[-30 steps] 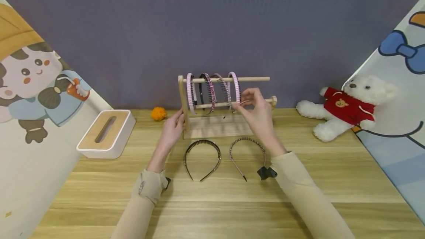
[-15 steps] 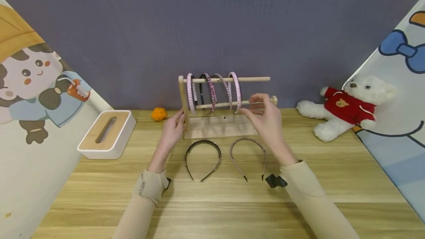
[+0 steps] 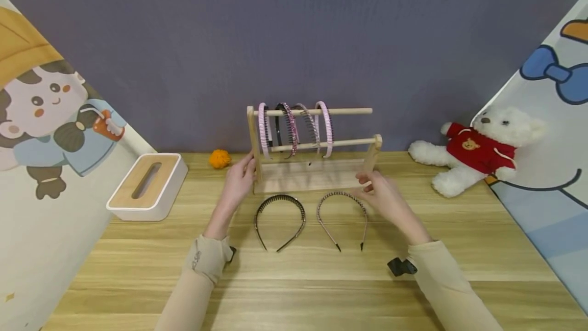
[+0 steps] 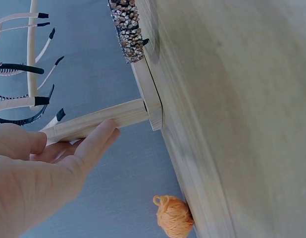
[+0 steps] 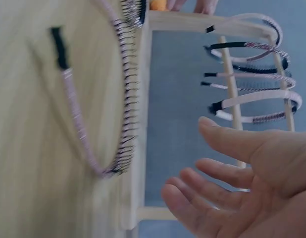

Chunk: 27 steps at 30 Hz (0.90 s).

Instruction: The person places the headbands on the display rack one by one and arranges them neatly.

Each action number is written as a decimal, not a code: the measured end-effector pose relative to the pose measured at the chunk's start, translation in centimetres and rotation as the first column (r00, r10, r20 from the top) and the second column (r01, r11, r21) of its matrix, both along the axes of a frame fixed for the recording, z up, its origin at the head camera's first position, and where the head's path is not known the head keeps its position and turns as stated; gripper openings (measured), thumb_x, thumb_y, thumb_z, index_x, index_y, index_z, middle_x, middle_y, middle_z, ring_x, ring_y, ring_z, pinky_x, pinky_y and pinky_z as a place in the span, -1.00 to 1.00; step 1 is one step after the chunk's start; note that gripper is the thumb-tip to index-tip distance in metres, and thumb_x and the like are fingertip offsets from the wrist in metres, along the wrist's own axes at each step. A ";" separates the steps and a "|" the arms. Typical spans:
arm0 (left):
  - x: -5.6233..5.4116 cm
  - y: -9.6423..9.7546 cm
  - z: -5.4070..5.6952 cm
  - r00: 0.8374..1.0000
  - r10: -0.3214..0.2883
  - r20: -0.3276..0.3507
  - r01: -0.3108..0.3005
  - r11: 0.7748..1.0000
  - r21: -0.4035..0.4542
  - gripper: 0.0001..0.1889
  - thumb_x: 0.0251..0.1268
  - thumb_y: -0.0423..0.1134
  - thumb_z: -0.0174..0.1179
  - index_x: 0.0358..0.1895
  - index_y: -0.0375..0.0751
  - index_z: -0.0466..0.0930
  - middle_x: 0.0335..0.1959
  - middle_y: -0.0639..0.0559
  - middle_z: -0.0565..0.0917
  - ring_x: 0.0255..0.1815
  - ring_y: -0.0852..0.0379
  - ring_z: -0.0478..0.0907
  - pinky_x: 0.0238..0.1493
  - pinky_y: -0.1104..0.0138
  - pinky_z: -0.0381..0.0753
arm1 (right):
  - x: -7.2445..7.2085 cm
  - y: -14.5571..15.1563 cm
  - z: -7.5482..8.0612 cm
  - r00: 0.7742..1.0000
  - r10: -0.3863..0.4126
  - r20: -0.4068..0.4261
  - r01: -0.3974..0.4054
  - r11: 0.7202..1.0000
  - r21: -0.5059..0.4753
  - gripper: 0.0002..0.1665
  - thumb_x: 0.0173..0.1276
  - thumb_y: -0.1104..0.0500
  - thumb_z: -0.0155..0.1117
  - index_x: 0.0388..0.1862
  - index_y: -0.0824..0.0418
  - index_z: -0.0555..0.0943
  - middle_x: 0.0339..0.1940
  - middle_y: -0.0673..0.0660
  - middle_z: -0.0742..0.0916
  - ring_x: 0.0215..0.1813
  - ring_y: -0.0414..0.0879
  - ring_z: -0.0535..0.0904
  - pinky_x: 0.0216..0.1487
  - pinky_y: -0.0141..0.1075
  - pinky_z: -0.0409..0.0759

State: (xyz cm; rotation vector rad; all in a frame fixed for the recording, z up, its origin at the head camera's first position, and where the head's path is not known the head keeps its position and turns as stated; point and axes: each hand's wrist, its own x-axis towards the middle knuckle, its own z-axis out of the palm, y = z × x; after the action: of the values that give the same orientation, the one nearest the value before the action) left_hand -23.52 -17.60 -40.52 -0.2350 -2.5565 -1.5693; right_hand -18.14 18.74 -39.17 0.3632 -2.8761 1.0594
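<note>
A wooden headband rack (image 3: 312,175) stands near the back of the table, and several headbands hang over its two bars, among them a pink-wrapped headband (image 3: 328,132) furthest right. My left hand (image 3: 238,180) holds the rack's left upright (image 4: 98,119) between thumb and fingers. Low in front of the rack's right end, my right hand (image 3: 383,195) is relaxed and holds nothing, as the right wrist view (image 5: 232,183) confirms. Two headbands lie on the table: a dark toothed headband (image 3: 281,197) and a pinkish beaded headband (image 3: 342,194), the latter just left of my right hand.
A white tissue box (image 3: 147,188) with a wooden lid sits at the left. An orange yarn ball (image 3: 219,159) lies beside the rack. At the right a white teddy bear (image 3: 478,147) in a red sweater leans on the wall. Behind everything rises a grey wall.
My right hand has let go of the right pink headband, which stays on the rack, and has come down and toward me to the beaded headband. My left hand has not moved.
</note>
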 end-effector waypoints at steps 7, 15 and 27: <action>0.1 0.0 0.0 1.000 -0.001 0.004 0.001 1.000 0.016 -0.51 0.81 -0.30 -0.09 0.62 -0.40 0.27 0.47 -0.48 0.45 0.20 -0.40 0.68 0.14 0.04 0.81 | -0.4 0.8 -1.7 0.998 0.043 0.053 -0.045 0.999 0.028 -0.51 0.48 0.26 0.48 0.22 0.55 0.58 0.08 0.48 0.73 -0.01 0.34 0.75 0.04 0.17 0.80; -0.1 -0.1 -0.1 1.000 -0.002 -0.028 0.002 1.000 0.008 -0.52 0.81 -0.31 -0.08 0.61 -0.40 0.30 0.42 -0.48 0.50 0.18 -0.38 0.69 0.11 0.08 0.82 | -0.7 1.3 -2.6 0.994 0.065 0.091 -0.070 0.996 0.055 -0.54 0.48 0.29 0.45 0.20 0.57 0.58 0.06 0.45 0.74 0.02 0.32 0.73 0.06 0.16 0.79; 0.0 0.0 -0.1 1.000 0.013 -0.021 -0.013 1.000 -0.003 -0.53 0.80 -0.31 -0.07 0.60 -0.40 0.31 0.40 -0.47 0.52 0.17 -0.36 0.70 0.11 0.10 0.82 | -0.8 1.8 -3.0 0.987 0.084 0.140 -0.100 0.989 0.111 -0.60 0.44 0.28 0.50 0.09 0.54 0.63 -0.08 0.36 0.75 -0.03 0.25 0.69 0.03 0.12 0.77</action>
State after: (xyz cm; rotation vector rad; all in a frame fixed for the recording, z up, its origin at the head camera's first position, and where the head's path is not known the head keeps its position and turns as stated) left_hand -23.51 -17.55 -40.60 -0.2334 -2.5391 -1.5500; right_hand -18.91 20.53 -42.16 0.4523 -3.0796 0.9651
